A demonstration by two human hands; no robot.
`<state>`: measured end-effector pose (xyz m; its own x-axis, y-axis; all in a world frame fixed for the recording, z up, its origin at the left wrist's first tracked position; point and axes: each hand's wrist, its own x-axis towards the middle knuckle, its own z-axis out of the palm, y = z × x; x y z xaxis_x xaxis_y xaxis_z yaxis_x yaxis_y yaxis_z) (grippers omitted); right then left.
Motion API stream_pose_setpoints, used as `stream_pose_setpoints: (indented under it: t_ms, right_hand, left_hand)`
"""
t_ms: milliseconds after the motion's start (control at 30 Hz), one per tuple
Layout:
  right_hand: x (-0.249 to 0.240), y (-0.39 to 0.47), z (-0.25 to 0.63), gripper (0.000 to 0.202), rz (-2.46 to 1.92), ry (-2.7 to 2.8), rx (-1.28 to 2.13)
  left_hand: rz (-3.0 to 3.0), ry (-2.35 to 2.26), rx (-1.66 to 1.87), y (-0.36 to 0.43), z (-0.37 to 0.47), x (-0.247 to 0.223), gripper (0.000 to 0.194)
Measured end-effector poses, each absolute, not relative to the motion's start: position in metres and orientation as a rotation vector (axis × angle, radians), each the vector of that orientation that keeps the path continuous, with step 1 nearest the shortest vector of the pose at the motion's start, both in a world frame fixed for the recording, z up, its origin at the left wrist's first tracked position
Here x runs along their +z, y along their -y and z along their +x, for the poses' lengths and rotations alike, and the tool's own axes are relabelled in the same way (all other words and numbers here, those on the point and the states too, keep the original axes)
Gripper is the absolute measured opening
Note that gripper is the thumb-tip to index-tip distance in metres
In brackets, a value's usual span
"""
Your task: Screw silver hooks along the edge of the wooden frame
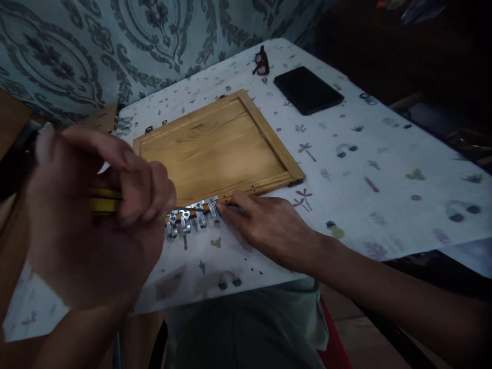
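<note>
My left hand [115, 205], close to the camera and blurred, is closed around the yellow and dark handle of a screwdriver [105, 201]. Its thin metal shaft runs right to a row of silver metal hooks [186, 220]. These hooks lie along the near edge of a framed wooden panel [207, 154], which rests flat on the table. My right hand [269, 225] is at that same edge, fingers bent together, thumb tip beside the rightmost hook. What lies between its fingers is hidden. The left hand covers part of the hook row and the panel's left corner.
A white patterned cloth covers the table [369, 215]. Beyond the panel lie dark-framed glasses [262, 62] and a black tablet-like device [307, 89]. More metal pieces [123, 124] sit at the far left, near a patterned curtain [154, 41]. My lap is below the near edge.
</note>
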<state>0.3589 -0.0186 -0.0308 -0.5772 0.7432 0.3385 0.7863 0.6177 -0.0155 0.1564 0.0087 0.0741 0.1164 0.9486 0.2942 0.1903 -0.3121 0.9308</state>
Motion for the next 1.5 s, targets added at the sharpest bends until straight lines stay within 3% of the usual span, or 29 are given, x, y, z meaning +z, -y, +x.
stream_pose_setpoints:
  t_ms: [100,267,433,833,1033,1167,1233,1367,1500]
  right_hand:
    - [-0.029,0.019,0.359,0.031,-1.247,2.561,-0.15]
    - [-0.029,0.018,0.359,0.033,-1.224,2.549,-0.133]
    - [-0.031,0.017,0.358,0.032,-1.202,2.564,-0.14]
    - [-0.032,0.017,0.36,0.032,-1.192,2.557,-0.173]
    - [-0.033,0.018,0.358,0.028,-1.197,2.553,-0.137]
    - [-0.032,0.018,0.359,0.03,-1.195,2.549,-0.131]
    - [-0.032,0.018,0.359,0.031,-1.198,2.549,-0.126]
    - [-0.032,0.018,0.358,0.028,-1.203,2.56,-0.128]
    - [-0.03,0.018,0.358,0.028,-1.222,2.575,-0.155]
  left_hand:
    - [1.47,-0.968,1.425,-0.016,0.19,0.071,0.034]
    - [1.498,-0.991,1.396,-0.021,0.208,0.072,0.052]
    - [1.47,-0.851,1.417,-0.025,0.206,0.061,0.055]
    - [1.406,-0.717,1.442,-0.028,0.207,0.052,0.044]
    - [1.448,-0.86,1.267,-0.024,0.203,0.057,0.032]
    - [1.502,-0.986,1.333,-0.021,0.206,0.057,0.04]
    - [1.458,-1.024,1.365,-0.02,0.206,0.057,0.033]
    - [1.381,-0.889,1.431,-0.023,0.205,0.055,0.019]
    - [1.332,-0.777,1.388,-0.03,0.207,0.054,0.023]
